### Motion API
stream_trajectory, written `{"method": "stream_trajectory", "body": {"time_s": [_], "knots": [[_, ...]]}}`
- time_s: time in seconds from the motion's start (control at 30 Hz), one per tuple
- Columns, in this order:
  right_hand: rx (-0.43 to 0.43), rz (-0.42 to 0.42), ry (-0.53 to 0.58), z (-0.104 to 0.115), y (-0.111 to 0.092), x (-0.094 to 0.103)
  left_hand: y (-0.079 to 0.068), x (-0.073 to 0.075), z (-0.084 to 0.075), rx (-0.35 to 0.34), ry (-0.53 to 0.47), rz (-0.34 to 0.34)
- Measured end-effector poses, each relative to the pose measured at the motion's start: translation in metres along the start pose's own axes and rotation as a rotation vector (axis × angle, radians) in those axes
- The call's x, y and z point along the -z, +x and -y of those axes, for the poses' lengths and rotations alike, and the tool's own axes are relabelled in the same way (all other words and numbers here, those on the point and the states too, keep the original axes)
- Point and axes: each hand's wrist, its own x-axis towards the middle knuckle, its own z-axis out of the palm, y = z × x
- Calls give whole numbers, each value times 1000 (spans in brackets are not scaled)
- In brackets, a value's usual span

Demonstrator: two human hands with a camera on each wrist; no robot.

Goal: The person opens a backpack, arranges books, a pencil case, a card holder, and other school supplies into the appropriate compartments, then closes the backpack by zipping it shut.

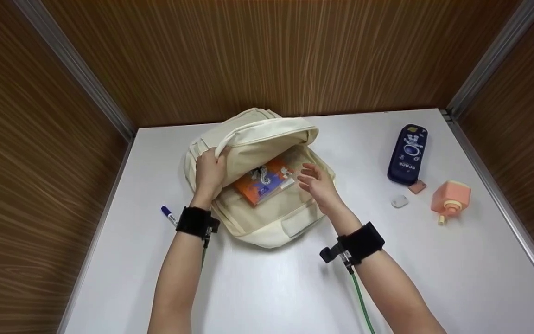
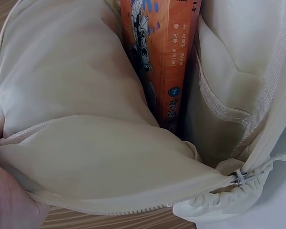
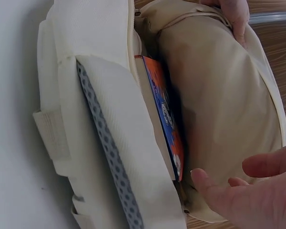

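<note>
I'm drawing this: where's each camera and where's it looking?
Head: worn there, facing forward and down at the bag; left hand, right hand, forearms show.
Left wrist: worn there, looking into the bag; part of the left hand shows.
Right wrist: worn there, looking at the open bag; parts of both hands show.
Both wrist views show the book.

Head view is bright, with soft shadows on the tabletop (image 1: 271,290). Wrist views are dimmer (detail slightly soft); deep shadow lines the book (image 2: 157,52) inside the backpack (image 2: 95,157).
</note>
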Motion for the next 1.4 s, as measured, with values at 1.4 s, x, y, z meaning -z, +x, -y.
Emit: {"method": "stream_trajectory", "body": {"time_s": [1.4], "knots": [[152, 81, -1290, -27, -1, 29, -99, -35, 9, 68, 345, 577]]}}
